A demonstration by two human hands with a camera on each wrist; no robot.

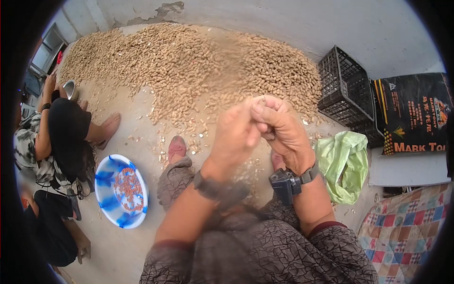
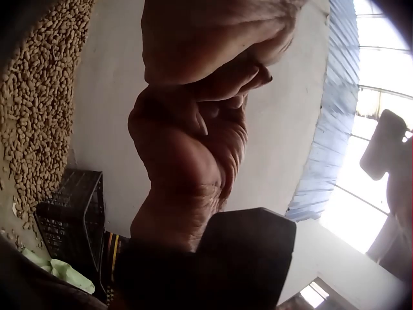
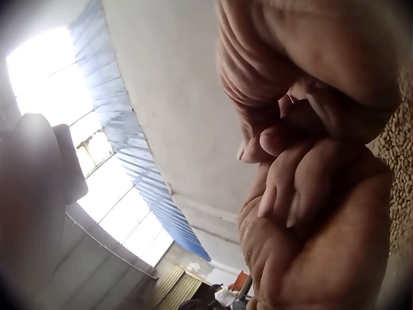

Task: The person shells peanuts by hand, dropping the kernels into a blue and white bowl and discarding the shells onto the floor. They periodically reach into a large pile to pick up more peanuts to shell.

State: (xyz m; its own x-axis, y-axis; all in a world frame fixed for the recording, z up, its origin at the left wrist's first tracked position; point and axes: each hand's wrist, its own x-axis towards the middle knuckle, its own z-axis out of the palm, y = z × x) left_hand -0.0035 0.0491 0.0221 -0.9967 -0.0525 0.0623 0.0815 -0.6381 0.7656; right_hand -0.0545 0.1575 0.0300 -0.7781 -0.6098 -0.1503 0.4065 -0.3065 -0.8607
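In the head view both hands meet in front of the body above the knees. The right hand [image 1: 283, 125] has its thumb and curled fingers pinching a small tan peanut [image 1: 261, 102], mostly covered by fingertips. My left hand [image 1: 236, 135], blurred by motion, is curled against it with its fingers at the same peanut. Both wrist views show the curled fingers pressed close together, which hide the peanut there. Beyond the hands a large heap of unshelled peanuts [image 1: 179, 61] spreads along the wall. A blue and white basin [image 1: 102, 189] with reddish shelled kernels stands on the floor at left.
A black plastic crate [image 1: 343, 85] stands at the heap's right end, beside a black printed sack [image 1: 414, 113]. A crumpled green bag [image 1: 343, 165] lies near the right forearm. Patchwork cloth [image 1: 406, 227] is at lower right. Other people sit at left, one with a sandalled foot [image 1: 109, 128].
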